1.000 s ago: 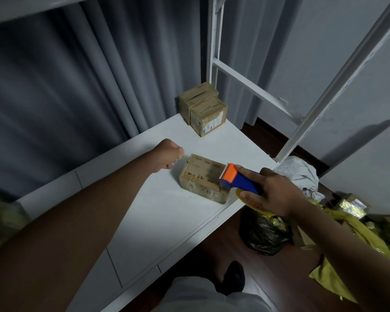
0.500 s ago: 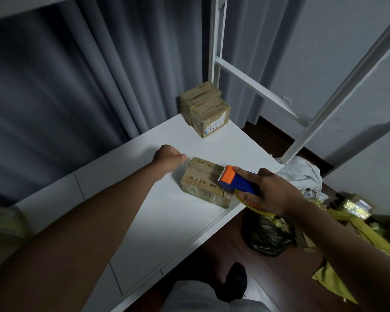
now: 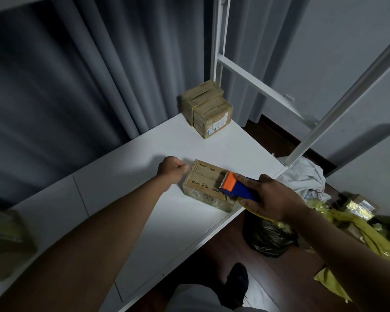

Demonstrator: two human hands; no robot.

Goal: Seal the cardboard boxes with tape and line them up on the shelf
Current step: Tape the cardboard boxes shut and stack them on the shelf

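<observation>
One brown cardboard box (image 3: 208,184) flat on shelf (image 3: 144,199) | left hand (image 3: 172,168) fisted, empty | right hand (image 3: 269,199) grips tape dispenser (image 3: 234,185)

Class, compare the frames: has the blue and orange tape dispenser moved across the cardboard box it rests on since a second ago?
Cannot tell: the blue and orange tape dispenser sits at the same near-right end of the cardboard box throughout; only the camera shifts.

Both forearms are bare to the frame's edge with no sleeve, watch or ring showing on the left hand (image 3: 172,168) or right hand (image 3: 271,200), while below come pale grey trousers (image 3: 196,298) and one black shoe (image 3: 235,283) (its detail lost in dimness).
</observation>
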